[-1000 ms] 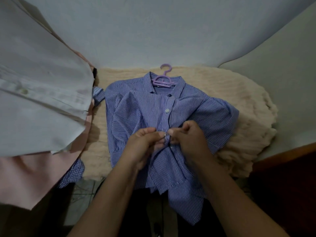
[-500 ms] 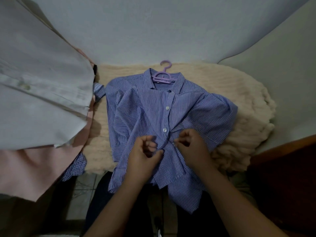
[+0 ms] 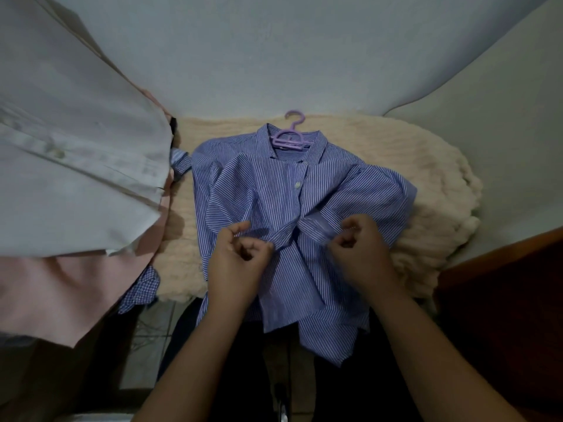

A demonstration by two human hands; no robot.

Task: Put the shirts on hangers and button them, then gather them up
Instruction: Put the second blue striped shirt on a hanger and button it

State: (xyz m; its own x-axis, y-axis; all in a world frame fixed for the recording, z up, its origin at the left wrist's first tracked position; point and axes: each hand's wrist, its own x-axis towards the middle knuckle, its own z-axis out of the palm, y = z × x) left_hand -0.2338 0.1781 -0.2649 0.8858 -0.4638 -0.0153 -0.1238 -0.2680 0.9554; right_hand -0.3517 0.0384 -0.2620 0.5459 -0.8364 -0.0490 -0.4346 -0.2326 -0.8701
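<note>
Both hands, left (image 3: 240, 263) and right (image 3: 359, 248), pinch the striped shirt (image 3: 274, 190) flat on its hanger (image 3: 289, 138), spreading the front for buttoning.

No words, numbers, brands or signs can be read anywhere in this view. A small dark tag sits inside the collar of the blue striped shirt (image 3: 292, 208), just below the purple hanger (image 3: 289, 138), but it is too small and dim to read.
</note>
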